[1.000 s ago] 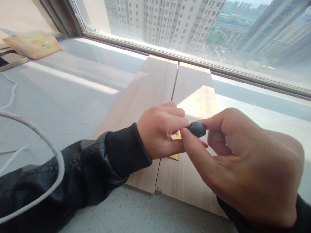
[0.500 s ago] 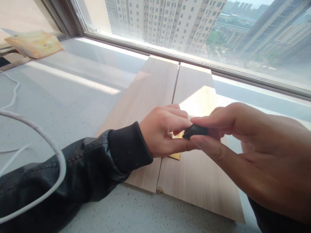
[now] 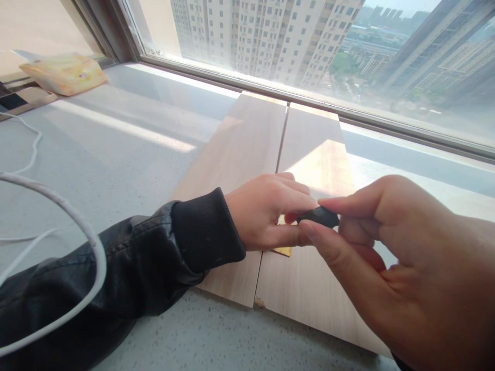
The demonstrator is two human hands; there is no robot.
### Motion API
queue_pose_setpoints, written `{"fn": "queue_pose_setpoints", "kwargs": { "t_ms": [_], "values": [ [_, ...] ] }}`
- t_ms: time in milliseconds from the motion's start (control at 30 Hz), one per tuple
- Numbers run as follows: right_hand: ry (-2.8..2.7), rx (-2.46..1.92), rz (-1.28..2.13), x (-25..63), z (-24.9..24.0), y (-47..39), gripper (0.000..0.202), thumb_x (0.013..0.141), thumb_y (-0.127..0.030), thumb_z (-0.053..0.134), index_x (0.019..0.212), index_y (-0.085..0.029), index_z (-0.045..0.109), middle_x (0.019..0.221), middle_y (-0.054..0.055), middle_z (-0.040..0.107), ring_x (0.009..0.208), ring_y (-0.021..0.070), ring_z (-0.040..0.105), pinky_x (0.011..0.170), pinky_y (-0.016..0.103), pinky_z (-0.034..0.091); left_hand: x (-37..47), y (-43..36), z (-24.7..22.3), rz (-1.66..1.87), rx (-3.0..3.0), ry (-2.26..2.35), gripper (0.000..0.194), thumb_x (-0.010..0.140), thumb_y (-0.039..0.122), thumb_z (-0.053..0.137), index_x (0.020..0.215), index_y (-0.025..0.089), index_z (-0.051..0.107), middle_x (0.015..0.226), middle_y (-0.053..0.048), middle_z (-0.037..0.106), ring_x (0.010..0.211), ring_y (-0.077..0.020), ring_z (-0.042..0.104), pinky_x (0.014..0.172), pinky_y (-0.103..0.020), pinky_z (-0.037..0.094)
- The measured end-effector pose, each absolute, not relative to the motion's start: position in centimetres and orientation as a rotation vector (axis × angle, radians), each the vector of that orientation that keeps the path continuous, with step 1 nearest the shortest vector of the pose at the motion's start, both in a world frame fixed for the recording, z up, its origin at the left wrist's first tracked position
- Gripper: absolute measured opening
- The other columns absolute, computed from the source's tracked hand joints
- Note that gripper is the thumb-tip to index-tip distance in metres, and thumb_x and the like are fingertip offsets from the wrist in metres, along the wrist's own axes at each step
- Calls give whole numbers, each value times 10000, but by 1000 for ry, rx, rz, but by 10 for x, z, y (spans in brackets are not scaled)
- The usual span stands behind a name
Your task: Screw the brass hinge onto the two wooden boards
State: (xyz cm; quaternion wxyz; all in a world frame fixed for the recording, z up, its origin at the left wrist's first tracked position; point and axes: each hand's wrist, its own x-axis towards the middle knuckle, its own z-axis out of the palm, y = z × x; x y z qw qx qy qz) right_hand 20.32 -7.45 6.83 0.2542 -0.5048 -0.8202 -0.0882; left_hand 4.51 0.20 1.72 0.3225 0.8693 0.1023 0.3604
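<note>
Two pale wooden boards, the left board [image 3: 235, 134] and the right board [image 3: 309, 288], lie side by side with a narrow gap. A gold-coloured metal plate [image 3: 285, 251], perhaps a hinge, shows partly beneath my left hand [image 3: 270, 214]. That hand's thumb and fingers come together at the left end of a short black handle-like piece [image 3: 320, 217]; what they hold is hidden. My right hand [image 3: 402, 257] pinches the same black piece between thumb and forefinger, its other fingers curled behind.
A white cable [image 3: 77, 216] loops over my left sleeve [image 3: 154, 257]. On the speckled white sill [image 3: 116, 175], a soft yellowish packet [image 3: 67, 74] lies at the back left. The window frame [image 3: 216, 80] runs behind the boards.
The black piece has shifted slightly right and down and is turned in my right fingers, whose thumb and forefinger have changed position. My left hand stays close against it. The view has shifted a little.
</note>
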Motion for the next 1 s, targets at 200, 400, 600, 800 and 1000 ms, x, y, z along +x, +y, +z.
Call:
{"fn": "queue_pose_setpoints", "kwargs": {
  "t_ms": [200,400,600,800,1000],
  "values": [
    [-2175,-1443,-274,204,72,-63,237,823,-415,596,763,-219,475,480,-64,455,356,105,399,383,279,238,48,-8,18,1224,2284,620,297,793,345,655,591,136,598,565,9,484,554,-106,447,523,-250,348],
    [-2150,-1434,-194,202,74,-57,266,782,-419,646,703,-214,495,499,-55,486,374,97,424,382,278,255,46,-9,21,1229,2221,541,270,802,275,650,579,129,608,567,5,489,563,-103,461,528,-236,380],
    [-2307,-1170,56,213,82,-55,103,816,-287,617,907,-241,627,670,-43,619,518,109,551,455,255,388,47,-3,18,1161,2168,419,170,830,304,624,747,162,663,667,-35,626,637,-140,575,644,-286,479],
    [-2363,-1174,27,218,80,-52,137,811,-338,639,813,-214,579,586,-55,576,431,95,488,397,254,303,46,0,19,1053,2175,334,260,835,356,611,670,156,625,647,-52,605,664,-166,597,674,-311,486],
    [-2347,-1194,-13,214,78,-59,163,824,-341,614,773,-212,529,491,-65,495,362,89,397,353,251,228,45,1,19,995,2134,230,245,834,275,601,634,136,573,748,-111,671,701,-172,604,688,-321,488]
  ]
}}
